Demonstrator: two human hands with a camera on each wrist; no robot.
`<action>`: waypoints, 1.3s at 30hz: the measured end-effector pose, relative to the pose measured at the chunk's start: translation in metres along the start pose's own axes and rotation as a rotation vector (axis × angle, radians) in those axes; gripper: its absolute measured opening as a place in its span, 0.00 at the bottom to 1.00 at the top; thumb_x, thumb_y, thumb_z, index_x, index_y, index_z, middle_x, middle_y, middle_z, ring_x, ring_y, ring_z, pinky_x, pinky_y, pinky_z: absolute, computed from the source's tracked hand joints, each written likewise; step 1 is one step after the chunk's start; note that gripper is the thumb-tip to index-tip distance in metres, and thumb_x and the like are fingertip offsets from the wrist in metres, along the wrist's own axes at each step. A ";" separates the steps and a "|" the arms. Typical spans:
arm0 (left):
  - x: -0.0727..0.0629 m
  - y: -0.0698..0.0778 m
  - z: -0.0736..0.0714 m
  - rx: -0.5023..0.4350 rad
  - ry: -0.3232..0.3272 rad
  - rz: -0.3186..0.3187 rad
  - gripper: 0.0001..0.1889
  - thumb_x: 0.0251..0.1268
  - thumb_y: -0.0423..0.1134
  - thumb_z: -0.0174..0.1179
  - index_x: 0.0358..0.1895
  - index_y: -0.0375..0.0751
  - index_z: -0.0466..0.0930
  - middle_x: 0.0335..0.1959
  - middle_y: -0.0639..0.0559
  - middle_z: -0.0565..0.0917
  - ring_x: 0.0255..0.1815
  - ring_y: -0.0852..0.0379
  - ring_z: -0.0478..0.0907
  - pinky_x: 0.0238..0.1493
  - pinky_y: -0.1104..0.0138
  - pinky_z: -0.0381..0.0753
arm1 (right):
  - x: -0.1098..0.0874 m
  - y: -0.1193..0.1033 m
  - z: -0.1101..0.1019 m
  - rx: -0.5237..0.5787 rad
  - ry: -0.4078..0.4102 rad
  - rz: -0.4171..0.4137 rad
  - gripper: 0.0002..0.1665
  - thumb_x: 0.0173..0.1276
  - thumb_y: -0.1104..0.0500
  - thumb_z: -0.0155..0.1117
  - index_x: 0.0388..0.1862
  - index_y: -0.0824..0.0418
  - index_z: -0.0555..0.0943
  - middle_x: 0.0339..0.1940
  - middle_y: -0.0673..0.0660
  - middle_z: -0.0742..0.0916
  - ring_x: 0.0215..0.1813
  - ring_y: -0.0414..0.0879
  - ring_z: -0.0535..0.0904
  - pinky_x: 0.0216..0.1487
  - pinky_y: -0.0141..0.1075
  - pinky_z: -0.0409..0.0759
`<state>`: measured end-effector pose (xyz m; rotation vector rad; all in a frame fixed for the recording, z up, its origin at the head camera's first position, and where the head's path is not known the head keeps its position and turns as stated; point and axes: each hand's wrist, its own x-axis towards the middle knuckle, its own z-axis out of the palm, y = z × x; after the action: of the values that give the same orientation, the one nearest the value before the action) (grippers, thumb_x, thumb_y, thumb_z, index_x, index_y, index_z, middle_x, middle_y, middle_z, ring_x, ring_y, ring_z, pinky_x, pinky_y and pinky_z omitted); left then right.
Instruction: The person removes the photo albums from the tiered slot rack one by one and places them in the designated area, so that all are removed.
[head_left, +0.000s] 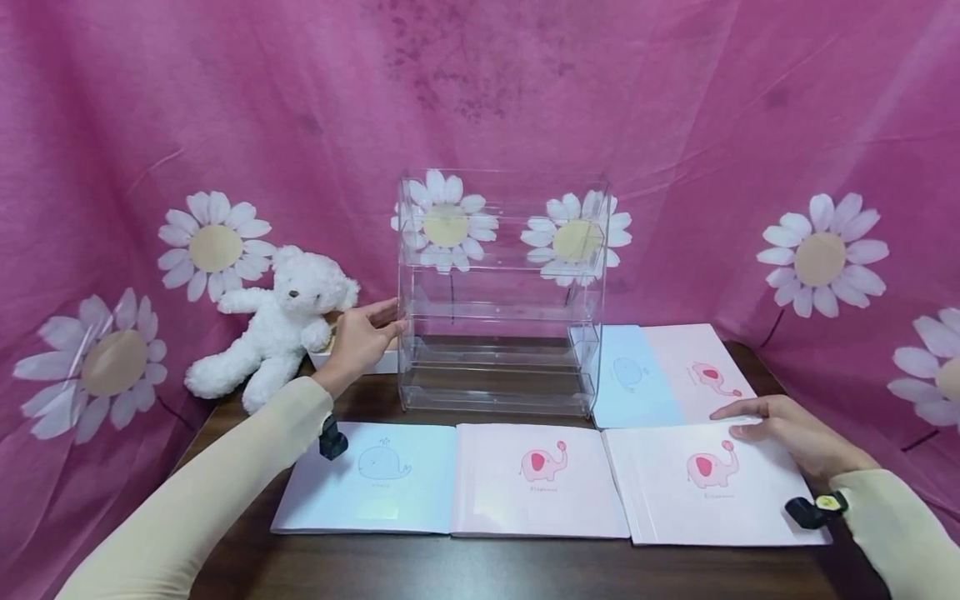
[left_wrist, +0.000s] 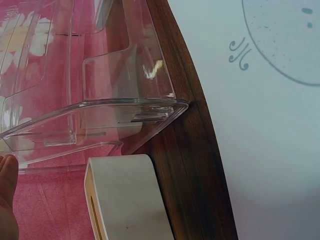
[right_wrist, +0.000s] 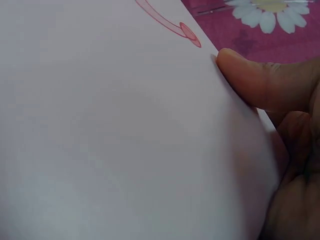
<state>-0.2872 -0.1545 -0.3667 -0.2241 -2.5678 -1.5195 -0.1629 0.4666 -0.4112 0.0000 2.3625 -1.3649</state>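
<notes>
A clear acrylic tiered rack (head_left: 498, 392) stands at the middle of the dark table. My left hand (head_left: 363, 337) touches its left side with fairly straight fingers; in the left wrist view only fingertips (left_wrist: 7, 175) show beside the rack (left_wrist: 100, 102). On the right, a pink elephant booklet (head_left: 675, 500) lies at the front. My right hand (head_left: 802, 437) pinches its upper right edge. The right wrist view shows the thumb (right_wrist: 255, 80) on top of the pale cover (right_wrist: 125, 125), the other fingers partly hidden.
A blue whale booklet (head_left: 375, 492) and a pink elephant booklet (head_left: 540, 492) line the front. Behind the right booklet lie another blue one (head_left: 633, 375) and a pink one (head_left: 690, 358). A white teddy bear (head_left: 273, 321) and a white box (left_wrist: 130, 195) are left of the rack.
</notes>
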 end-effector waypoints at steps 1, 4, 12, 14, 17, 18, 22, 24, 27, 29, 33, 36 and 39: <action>0.000 0.000 0.000 -0.002 0.000 -0.001 0.26 0.69 0.38 0.66 0.70 0.40 0.75 0.61 0.42 0.85 0.61 0.49 0.84 0.57 0.56 0.86 | 0.001 0.001 0.001 -0.007 0.006 0.004 0.19 0.71 0.61 0.62 0.60 0.59 0.84 0.40 0.50 0.92 0.38 0.51 0.90 0.38 0.44 0.90; 0.000 -0.001 0.000 -0.002 -0.002 -0.004 0.26 0.69 0.38 0.66 0.70 0.40 0.75 0.61 0.42 0.85 0.62 0.49 0.84 0.57 0.56 0.86 | 0.003 0.003 0.004 -0.040 0.013 -0.003 0.22 0.70 0.61 0.61 0.62 0.68 0.81 0.42 0.52 0.92 0.38 0.49 0.90 0.38 0.42 0.89; 0.000 0.001 -0.001 0.005 0.005 0.002 0.26 0.69 0.38 0.66 0.69 0.42 0.76 0.60 0.42 0.85 0.61 0.49 0.84 0.56 0.56 0.86 | 0.007 0.007 0.007 -0.197 0.101 0.042 0.23 0.69 0.61 0.63 0.61 0.70 0.81 0.47 0.56 0.91 0.40 0.39 0.85 0.40 0.30 0.81; 0.000 0.001 -0.001 0.008 0.003 0.003 0.26 0.69 0.37 0.66 0.69 0.41 0.76 0.60 0.42 0.85 0.60 0.49 0.84 0.56 0.56 0.87 | 0.008 0.009 0.008 -0.219 0.108 0.052 0.23 0.69 0.61 0.63 0.60 0.70 0.82 0.48 0.58 0.91 0.41 0.37 0.83 0.41 0.29 0.79; 0.000 0.001 -0.001 0.007 0.000 0.005 0.26 0.69 0.37 0.66 0.69 0.40 0.76 0.60 0.41 0.85 0.61 0.49 0.84 0.56 0.56 0.87 | 0.010 0.012 0.010 -0.272 0.127 0.055 0.22 0.69 0.59 0.64 0.59 0.67 0.84 0.51 0.58 0.90 0.44 0.35 0.80 0.43 0.29 0.74; 0.000 0.001 -0.001 0.007 -0.001 0.005 0.26 0.69 0.37 0.66 0.69 0.40 0.76 0.60 0.41 0.85 0.61 0.49 0.84 0.56 0.56 0.87 | 0.011 0.013 0.010 -0.293 0.134 0.051 0.21 0.69 0.59 0.64 0.59 0.66 0.84 0.52 0.59 0.90 0.47 0.37 0.80 0.46 0.31 0.72; 0.000 0.000 -0.001 0.009 -0.002 0.003 0.26 0.69 0.37 0.66 0.69 0.41 0.76 0.60 0.42 0.85 0.60 0.49 0.84 0.55 0.57 0.87 | 0.014 0.014 0.012 -0.338 0.157 0.048 0.20 0.69 0.58 0.65 0.57 0.64 0.85 0.58 0.65 0.86 0.60 0.51 0.73 0.56 0.45 0.66; -0.001 0.000 -0.001 0.012 -0.004 -0.003 0.26 0.69 0.37 0.66 0.69 0.42 0.76 0.60 0.42 0.85 0.60 0.50 0.84 0.55 0.57 0.87 | 0.015 0.013 0.013 -0.347 0.158 0.052 0.20 0.68 0.60 0.65 0.57 0.65 0.85 0.57 0.66 0.86 0.60 0.55 0.73 0.56 0.47 0.66; -0.001 0.000 -0.001 0.010 -0.006 -0.009 0.26 0.69 0.37 0.66 0.70 0.42 0.76 0.61 0.42 0.85 0.61 0.49 0.84 0.55 0.57 0.87 | 0.018 0.011 0.014 -0.383 0.166 0.058 0.19 0.67 0.61 0.65 0.56 0.64 0.86 0.55 0.64 0.87 0.57 0.54 0.75 0.55 0.46 0.67; -0.001 0.000 -0.001 0.011 -0.002 -0.006 0.26 0.69 0.37 0.66 0.69 0.41 0.76 0.61 0.42 0.85 0.61 0.49 0.84 0.56 0.57 0.87 | 0.019 0.010 0.016 -0.396 0.173 0.062 0.19 0.66 0.62 0.65 0.55 0.65 0.86 0.55 0.66 0.87 0.57 0.58 0.75 0.57 0.51 0.67; -0.001 0.000 0.000 0.012 0.004 0.003 0.26 0.69 0.38 0.66 0.69 0.41 0.76 0.61 0.42 0.85 0.61 0.49 0.84 0.56 0.56 0.87 | 0.020 0.010 0.018 -0.428 0.196 0.057 0.17 0.66 0.63 0.64 0.53 0.64 0.86 0.59 0.71 0.84 0.62 0.69 0.70 0.60 0.65 0.64; -0.001 0.000 0.000 0.017 0.005 0.005 0.26 0.69 0.38 0.66 0.69 0.41 0.76 0.61 0.42 0.85 0.62 0.49 0.84 0.56 0.57 0.87 | 0.021 0.010 0.020 -0.481 0.214 0.039 0.16 0.66 0.63 0.65 0.52 0.63 0.87 0.58 0.72 0.83 0.61 0.70 0.70 0.59 0.65 0.65; 0.000 -0.001 0.000 0.019 0.010 0.012 0.26 0.69 0.38 0.66 0.69 0.41 0.77 0.60 0.42 0.85 0.61 0.49 0.84 0.55 0.57 0.87 | 0.021 0.010 0.023 -0.536 0.237 0.018 0.15 0.65 0.63 0.66 0.50 0.62 0.87 0.56 0.71 0.84 0.58 0.68 0.72 0.56 0.63 0.68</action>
<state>-0.2870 -0.1546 -0.3672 -0.2287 -2.5678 -1.4874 -0.1722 0.4487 -0.4365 0.0311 2.8481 -0.7171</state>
